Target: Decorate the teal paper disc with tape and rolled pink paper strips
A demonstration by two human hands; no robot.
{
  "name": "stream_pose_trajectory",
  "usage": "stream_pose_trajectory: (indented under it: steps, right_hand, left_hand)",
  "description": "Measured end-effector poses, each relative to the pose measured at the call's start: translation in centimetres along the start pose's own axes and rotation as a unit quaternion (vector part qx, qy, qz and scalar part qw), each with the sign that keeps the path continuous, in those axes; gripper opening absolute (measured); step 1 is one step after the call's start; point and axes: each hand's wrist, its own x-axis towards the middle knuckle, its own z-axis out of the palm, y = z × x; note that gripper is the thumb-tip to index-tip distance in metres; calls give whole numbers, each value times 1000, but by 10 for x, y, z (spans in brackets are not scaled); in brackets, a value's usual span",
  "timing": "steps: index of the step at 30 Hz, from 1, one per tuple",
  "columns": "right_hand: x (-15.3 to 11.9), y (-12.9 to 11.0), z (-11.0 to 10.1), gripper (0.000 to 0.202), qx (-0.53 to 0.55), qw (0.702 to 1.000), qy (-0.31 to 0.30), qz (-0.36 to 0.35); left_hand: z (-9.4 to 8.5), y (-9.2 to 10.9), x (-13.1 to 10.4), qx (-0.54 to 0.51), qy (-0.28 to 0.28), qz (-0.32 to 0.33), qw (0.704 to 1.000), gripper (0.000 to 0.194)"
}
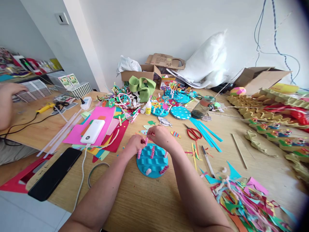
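A round blue base with wavy blue strips lies on the table between my forearms. Several pink twisted pieces stand on it, one of them near its middle, and a dark pink coil lies at its right edge. My left hand is closed at the back left of the base, its fingertips against a pink twisted piece. Just right of it, my right hand is pinched over the back edge; what its fingertips hold is too small to make out. Paper fish lie behind and beside the hands.
Red scissors, a pen and a stick lie right, with paper scraps in front. A power bank and a phone are left. Behind stand glue and a jar. Another person's arm rests far left.
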Motion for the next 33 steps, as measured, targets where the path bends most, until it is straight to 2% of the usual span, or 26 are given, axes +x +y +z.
stream_pose_trajectory:
  steps: [15,33]
  right_hand:
    - [-1,-2,1,19,14,1000,11,-16]
    - [-4,-3,-1,18,2,1000,10,-23]
  left_hand:
    - [-4,1,-1,31,-14,-15,999,17]
    - [0,-2,1,38,-23,5,999,16]
